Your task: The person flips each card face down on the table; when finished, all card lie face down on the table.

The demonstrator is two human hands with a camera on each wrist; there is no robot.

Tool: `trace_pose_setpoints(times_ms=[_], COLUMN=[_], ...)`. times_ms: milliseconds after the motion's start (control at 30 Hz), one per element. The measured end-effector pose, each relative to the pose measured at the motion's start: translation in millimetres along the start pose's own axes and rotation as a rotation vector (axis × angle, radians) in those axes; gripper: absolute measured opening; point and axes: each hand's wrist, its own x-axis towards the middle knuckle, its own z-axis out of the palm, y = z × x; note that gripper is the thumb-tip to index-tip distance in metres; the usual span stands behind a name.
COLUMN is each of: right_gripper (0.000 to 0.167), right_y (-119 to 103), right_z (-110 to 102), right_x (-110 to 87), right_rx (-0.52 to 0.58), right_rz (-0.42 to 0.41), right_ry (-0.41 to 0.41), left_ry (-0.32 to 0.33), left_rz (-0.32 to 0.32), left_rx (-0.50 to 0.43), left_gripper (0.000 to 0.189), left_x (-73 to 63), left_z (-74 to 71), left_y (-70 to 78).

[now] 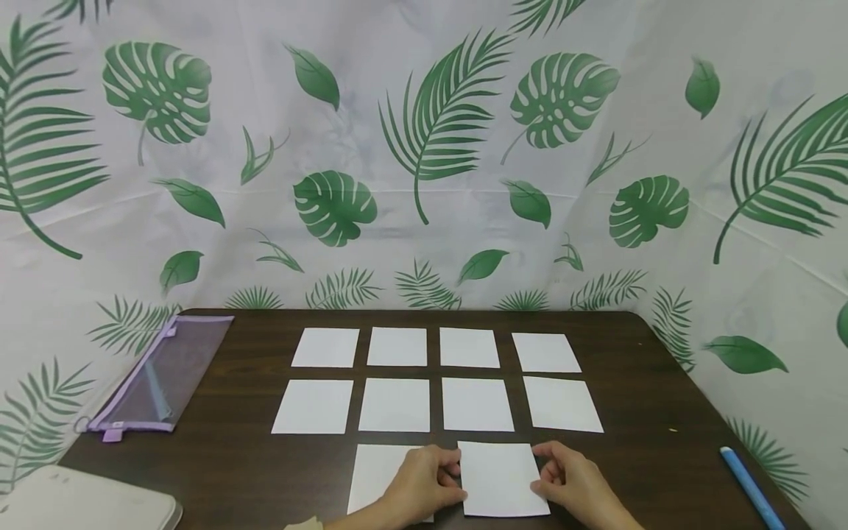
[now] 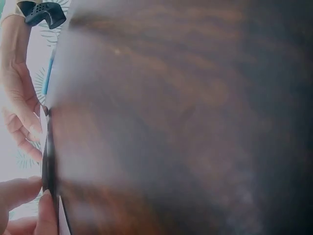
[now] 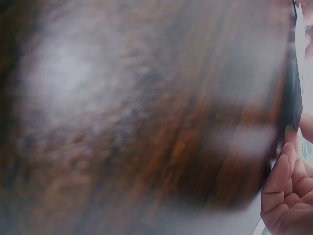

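Between my two hands is a white square sheet of paper (image 1: 502, 478) in the front row on the dark table. My left hand (image 1: 424, 482) pinches its left edge between thumb and fingers. The right edge is pinched by my right hand (image 1: 576, 487). Partly covered by my left hand and forearm, another white square (image 1: 377, 475) lies just to the left. In the left wrist view the held sheet (image 2: 44, 132) appears edge-on, very near the tabletop. The right wrist view shows the right hand's fingers (image 3: 281, 178) at the sheet's side.
Two rows of several white squares (image 1: 394, 405) lie farther back on the brown table (image 1: 232, 471). A purple-edged mesh pouch (image 1: 192, 368) lies at the left, with a white case (image 1: 86, 500) before it. A blue pen-like stick (image 1: 751, 486) rests near the right edge. Behind hangs a leaf-print cloth (image 1: 265, 96).
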Motion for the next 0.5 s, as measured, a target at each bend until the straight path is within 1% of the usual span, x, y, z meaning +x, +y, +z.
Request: trace_pose_setpoints(times_ms=[167,300,500], right_gripper=[0.041,0.041,0.042], right_y=[0.1,0.0,1.3], right_z=[2.4,5.1,6.7], right_x=[0.0,1.4,4.2], right_rx=[-0.05,-0.095,-0.13], right_rz=[0.02,0.019,-0.013], right_ry=[0.015,0.038,0.042], left_ry=[-0.032,-0.046,-0.05], left_rz=[0.005,0.038,0.056], left_rx=[0.062,0.143,0.275], left_gripper=[0.034,0.02,0.019], left_x=[2.6,2.8,3.9], left_z=[-0.5,-0.3,1.0], left_y=[-0.7,0.9,3.6])
